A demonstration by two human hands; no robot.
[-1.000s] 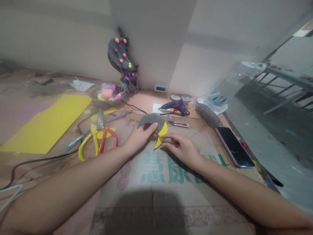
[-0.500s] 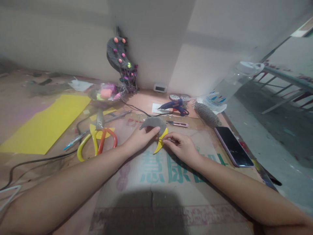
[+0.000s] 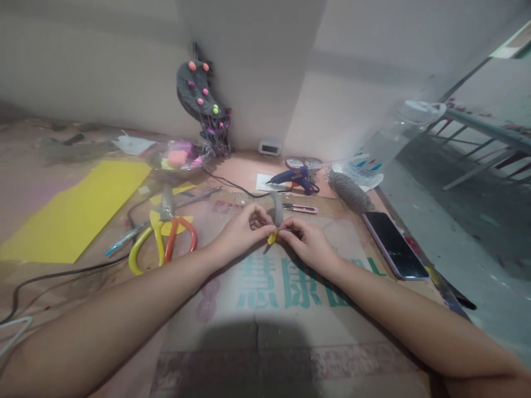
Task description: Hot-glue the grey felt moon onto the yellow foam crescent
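Note:
Between my hands is a small yellow crescent (image 3: 272, 237), its upper part wrapped in grey yarn (image 3: 276, 205). It now stands nearly edge-on, the yellow tip pointing down. My left hand (image 3: 248, 228) pinches it from the left, thumb and fingers closed near where grey meets yellow. Close against it, my right hand (image 3: 309, 240) is closed in a pinch on a thin strand of the yarn at the wrapping's edge. The fingers hide part of the crescent and most of the strand.
Pliers-like scissors (image 3: 168, 213) with yellow and red handles and a yellow sheet (image 3: 83, 213) lie left. Behind are a blue glue gun (image 3: 292, 177) and pink thread snips (image 3: 302, 209). A yarn ball (image 3: 350, 190), phone (image 3: 394, 243) and bottle (image 3: 385, 138) stand right. A decorated grey crescent (image 3: 193, 91) leans on the wall.
The crescent has turned from showing its broad face to nearly edge-on. My left fingers have shifted down and right to its yellow part, closer to my right hand. The view has moved slightly.

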